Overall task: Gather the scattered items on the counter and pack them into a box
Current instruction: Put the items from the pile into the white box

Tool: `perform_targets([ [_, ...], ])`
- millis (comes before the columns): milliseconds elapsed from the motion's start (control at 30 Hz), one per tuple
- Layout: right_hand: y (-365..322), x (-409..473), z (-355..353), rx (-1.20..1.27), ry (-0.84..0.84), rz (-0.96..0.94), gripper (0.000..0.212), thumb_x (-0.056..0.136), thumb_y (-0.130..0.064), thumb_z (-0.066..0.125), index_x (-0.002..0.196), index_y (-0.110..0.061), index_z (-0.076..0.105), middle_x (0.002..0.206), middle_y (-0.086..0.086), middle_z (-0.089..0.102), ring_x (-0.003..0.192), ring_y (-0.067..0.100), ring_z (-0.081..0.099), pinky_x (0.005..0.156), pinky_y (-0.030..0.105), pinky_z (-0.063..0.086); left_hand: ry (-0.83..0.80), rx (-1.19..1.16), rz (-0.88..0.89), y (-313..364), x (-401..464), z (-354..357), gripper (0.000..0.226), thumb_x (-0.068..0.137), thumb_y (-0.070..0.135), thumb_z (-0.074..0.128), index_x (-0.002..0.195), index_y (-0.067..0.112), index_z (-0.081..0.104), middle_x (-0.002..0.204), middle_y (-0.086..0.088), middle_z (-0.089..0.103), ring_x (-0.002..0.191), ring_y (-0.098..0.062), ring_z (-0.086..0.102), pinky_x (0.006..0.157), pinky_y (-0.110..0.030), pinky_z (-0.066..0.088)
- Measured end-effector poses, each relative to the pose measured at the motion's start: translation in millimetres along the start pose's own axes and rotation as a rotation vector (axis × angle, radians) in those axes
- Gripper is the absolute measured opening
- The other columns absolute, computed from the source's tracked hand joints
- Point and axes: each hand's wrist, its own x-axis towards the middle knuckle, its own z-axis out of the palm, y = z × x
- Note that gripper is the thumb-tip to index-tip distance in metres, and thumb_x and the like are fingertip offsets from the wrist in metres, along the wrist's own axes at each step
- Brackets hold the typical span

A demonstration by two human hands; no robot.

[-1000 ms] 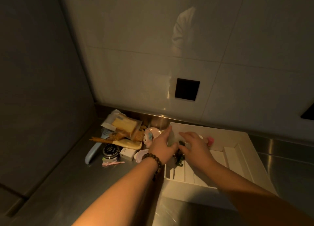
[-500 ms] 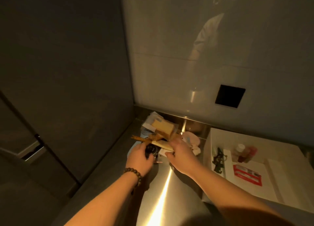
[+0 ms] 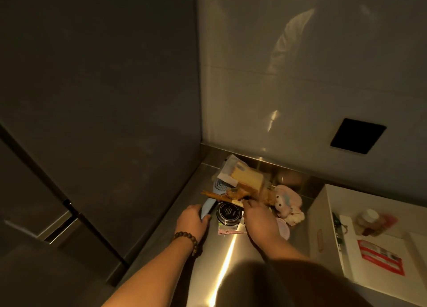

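1. Head view, the pile: I see the scattered items heaped in the back left corner of the steel surface (image 3: 231,256), against the wall. They include a wrapped bread slice (image 3: 247,176), a wooden comb (image 3: 221,197), a black round tin (image 3: 228,214), a pink plush toy (image 3: 286,202) and a flat pink packet (image 3: 231,231).
2. Head view, left hand (image 3: 193,221): its grip is curled around the handle of a pale blue brush (image 3: 208,206). The brush head runs under the comb and bread, so I judge that pulling it out fast could drag those off the heap or topple it.
3. Head view, right hand (image 3: 258,223): it reaches over the tin toward the comb. I cannot tell whether its grip is apart or clamped on anything, since the back of the hand hides the fingers. A blind reach could knock the tin, and I expect a round tin to roll.
4. Head view, the box (image 3: 323,214): the white box sits to the right, well apart from the pile. It already holds a small bottle (image 3: 369,219), a red packet (image 3: 381,258) and a dark item (image 3: 337,226) I cannot identify. Carrying 2 things across at once risks a drop on the bare steel between.
5. Head view, light: the scene is dim, with glare on the surface, so small items may be overlooked.
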Motion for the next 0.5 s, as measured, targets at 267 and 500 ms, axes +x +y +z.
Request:
perform_targets([
  [267,4.2,-5.0,-12.2,-0.027,0.058,0.007,0.030,0.091,-0.010,0.048,0.118,-0.019,0.054,0.114,0.003,0.061,0.102,0.021,0.058,0.071,0.031,0.047,0.051,-0.129,0.025,3.2,-5.2,-7.2,0.020,0.079,0.035,0.065,0.090,0.020,0.057,0.088,0.004,0.054,0.074,-0.009,0.052,0.065,-0.027,0.047],
  [500,5.0,-26.0,-40.4,0.101,0.150,0.045,0.023,0.095,-0.015,0.044,0.111,-0.019,0.060,0.107,0.003,0.065,0.090,0.021,0.061,0.066,0.031,0.047,0.141,-0.211,-0.005,17.2,-29.3,-34.5,0.019,0.081,0.036,0.066,0.085,0.022,0.053,0.082,0.004,0.055,0.071,-0.008,0.053,0.057,-0.023,0.042],
])
